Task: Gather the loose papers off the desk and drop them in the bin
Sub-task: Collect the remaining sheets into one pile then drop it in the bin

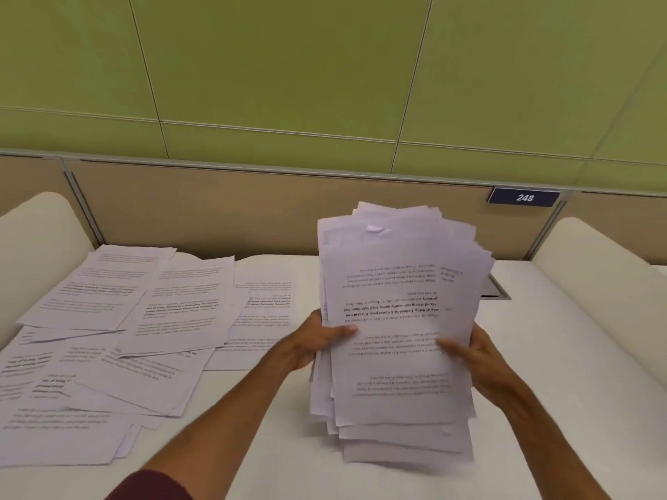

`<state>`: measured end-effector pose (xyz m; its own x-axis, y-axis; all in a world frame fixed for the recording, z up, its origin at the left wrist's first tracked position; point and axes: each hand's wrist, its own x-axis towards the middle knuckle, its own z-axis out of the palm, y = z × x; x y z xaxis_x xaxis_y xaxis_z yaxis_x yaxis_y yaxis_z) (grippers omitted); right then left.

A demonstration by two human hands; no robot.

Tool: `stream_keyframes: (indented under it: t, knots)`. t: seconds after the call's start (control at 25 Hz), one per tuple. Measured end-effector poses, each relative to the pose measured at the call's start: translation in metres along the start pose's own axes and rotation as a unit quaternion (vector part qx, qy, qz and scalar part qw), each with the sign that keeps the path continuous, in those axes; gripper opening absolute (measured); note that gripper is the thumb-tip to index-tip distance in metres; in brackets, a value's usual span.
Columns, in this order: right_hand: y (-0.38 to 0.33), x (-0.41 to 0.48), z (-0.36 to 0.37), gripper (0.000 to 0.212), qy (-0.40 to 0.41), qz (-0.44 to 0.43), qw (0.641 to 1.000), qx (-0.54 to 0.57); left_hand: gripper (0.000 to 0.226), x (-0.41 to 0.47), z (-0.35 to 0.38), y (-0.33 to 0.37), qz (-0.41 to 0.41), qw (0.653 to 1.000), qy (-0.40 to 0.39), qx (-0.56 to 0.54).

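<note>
Loose papers (119, 326) lie overlapped flat on left half of white desk (548, 355), long axes mostly near-to-far. Left hand (310, 341) clamps left edge of gathered stack (397, 319); stack tilted upright, long axis near-to-far, print upside down, sheets uneven. Right hand (476, 355) clamps stack's right edge. Grey desk grommet (496, 288) behind stack. Right half of desk bare. Number plate (524, 197) on far partition.
</note>
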<state>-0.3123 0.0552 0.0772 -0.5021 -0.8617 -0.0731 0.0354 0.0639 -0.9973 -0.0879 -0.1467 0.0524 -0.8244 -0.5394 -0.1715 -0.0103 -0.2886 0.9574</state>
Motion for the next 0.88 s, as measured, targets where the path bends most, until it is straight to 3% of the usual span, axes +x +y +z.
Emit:
stream_keyframes:
  t: [0.12, 0.24, 0.48, 0.6, 0.72, 0.88]
  knots:
    - [-0.033, 0.011, -0.002, 0.036, 0.071, -0.115, 0.990, -0.049, 0.021, 0.015, 0.027, 0.034, 0.121, 0.990, 0.067, 0.021]
    - [-0.034, 0.017, -0.001, 0.033, 0.129, -0.175, 0.975, -0.050, 0.022, 0.026, 0.047, 0.042, 0.179, 0.977, 0.098, 0.060]
    - [-0.019, 0.021, 0.000, 0.057, 0.197, -0.184, 0.963, 0.005, 0.068, 0.039, 0.058, 0.043, 0.207, 0.967, 0.140, 0.055]
    - [-0.023, 0.026, 0.006, 0.063, 0.235, -0.193, 0.948, 0.092, 0.066, 0.042, 0.056, 0.046, 0.216, 0.965, 0.141, 0.042]
    - [-0.023, 0.027, 0.009, 0.067, 0.229, -0.197, 0.943, 0.143, 0.059, 0.039, 0.046, 0.040, 0.216, 0.970, 0.093, 0.061]
    - [-0.036, 0.028, 0.005, 0.064, 0.225, -0.239, 0.939, 0.102, 0.047, 0.039, 0.035, 0.033, 0.198, 0.974, 0.080, 0.071]
